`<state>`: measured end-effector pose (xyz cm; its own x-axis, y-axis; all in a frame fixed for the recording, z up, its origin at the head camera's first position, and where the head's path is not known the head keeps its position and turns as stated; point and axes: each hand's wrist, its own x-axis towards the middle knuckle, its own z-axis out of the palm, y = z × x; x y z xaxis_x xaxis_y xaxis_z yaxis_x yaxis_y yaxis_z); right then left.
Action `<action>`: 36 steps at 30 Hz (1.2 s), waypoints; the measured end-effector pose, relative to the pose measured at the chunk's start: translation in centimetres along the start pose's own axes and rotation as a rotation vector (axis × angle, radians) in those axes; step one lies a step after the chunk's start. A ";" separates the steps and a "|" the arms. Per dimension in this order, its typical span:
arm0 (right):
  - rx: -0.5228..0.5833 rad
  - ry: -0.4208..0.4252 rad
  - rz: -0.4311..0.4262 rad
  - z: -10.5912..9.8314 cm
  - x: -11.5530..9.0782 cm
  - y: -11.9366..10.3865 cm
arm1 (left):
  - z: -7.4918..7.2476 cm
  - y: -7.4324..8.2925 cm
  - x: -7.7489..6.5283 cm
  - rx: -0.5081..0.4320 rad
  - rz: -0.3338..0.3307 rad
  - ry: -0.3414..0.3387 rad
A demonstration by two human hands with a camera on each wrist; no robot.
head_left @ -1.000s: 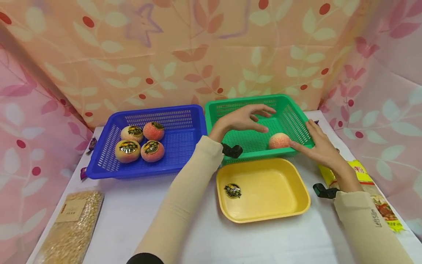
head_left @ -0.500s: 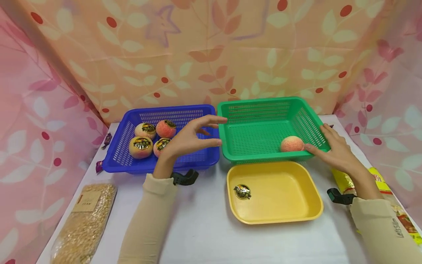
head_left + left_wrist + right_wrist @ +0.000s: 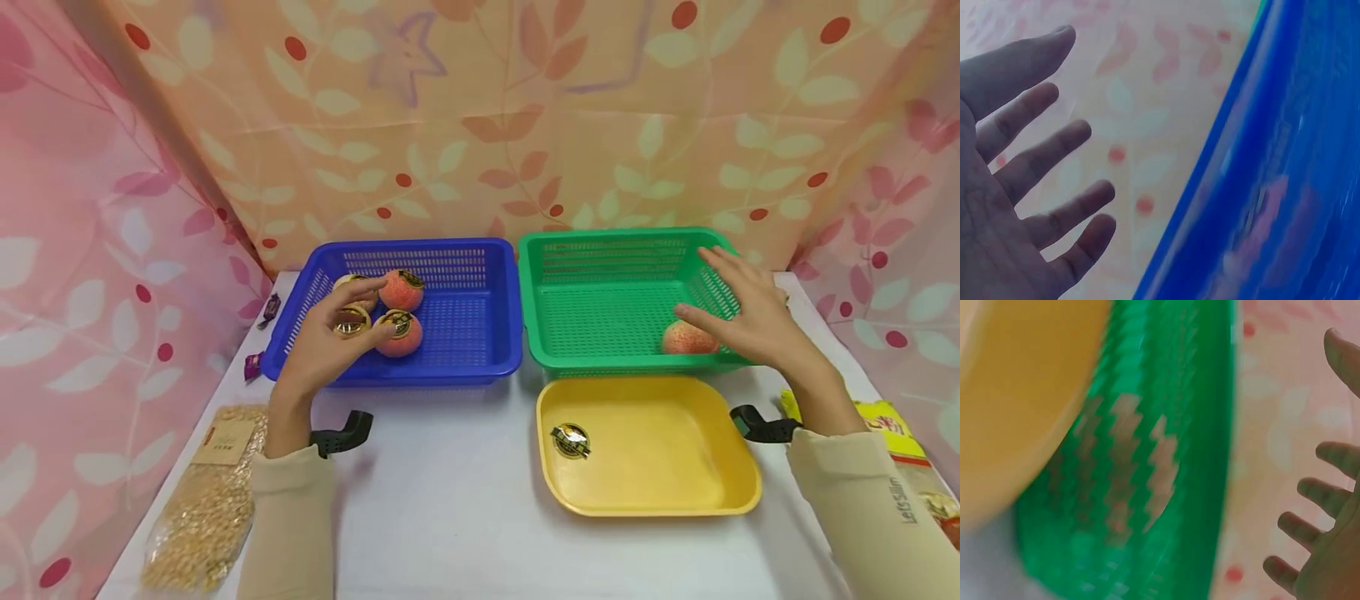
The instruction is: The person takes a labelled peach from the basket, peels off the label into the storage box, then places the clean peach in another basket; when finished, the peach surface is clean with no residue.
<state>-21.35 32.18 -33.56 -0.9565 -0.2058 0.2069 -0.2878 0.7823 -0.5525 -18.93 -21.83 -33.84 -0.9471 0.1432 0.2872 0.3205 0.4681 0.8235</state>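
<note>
Several peach-like fruits [image 3: 402, 335], each with a round black-and-gold label, sit in the left part of the blue basket [image 3: 461, 329]. My left hand [image 3: 321, 346] hovers over that basket's left side, fingers spread and holding nothing, and partly covers the fruits. In the left wrist view, the left hand [image 3: 1029, 181] is apart from the blue wall. One peach [image 3: 686, 339] without a visible label lies at the front right of the green basket [image 3: 592, 321]. Above it is my right hand [image 3: 750, 321], its fingers apart and nothing in them; the right wrist view shows the same.
In front of the green basket stands a yellow tray [image 3: 652, 467] with a loose round label [image 3: 571, 441] on its left side. A bag of grain [image 3: 210, 500] lies at left, a yellow packet [image 3: 896, 429] at right. Small purple-wrapped sweets [image 3: 253, 366] lie left of the blue basket.
My left hand has swung left from above the green basket to the blue one. The right hand has come off the green basket's right rim and now hovers over the peach.
</note>
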 end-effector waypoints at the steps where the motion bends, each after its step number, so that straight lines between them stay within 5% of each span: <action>1: 0.016 -0.006 -0.022 0.1 0.4 -0.8 | -0.5 -0.3 -0.3 0.027 -0.027 0.024; 6: 0.111 -0.054 -0.109 1.2 2.6 -5.0 | -3.1 -1.6 -1.5 0.134 -0.098 0.095; 14: 0.239 -0.184 -0.256 5.2 6.8 -10.8 | -6.2 -4.4 -3.0 0.272 -0.214 0.057; 17: 0.267 -0.239 -0.298 6.8 8.3 -12.7 | -6.7 -5.4 -3.1 0.285 -0.196 0.040; 24: 0.351 -0.311 -0.365 10.5 11.4 -15.7 | -7.1 -6.6 -3.4 0.340 -0.301 -0.029; 36: 0.371 -0.367 -0.353 15.9 15.8 -19.9 | -7.9 -7.8 -4.0 0.239 -0.333 -0.086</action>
<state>-31.52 4.05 -32.10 -0.7362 -0.6541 0.1740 -0.5240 0.3881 -0.7582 -17.49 -33.00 -37.57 -0.9995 0.0173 -0.0257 -0.0067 0.6888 0.7249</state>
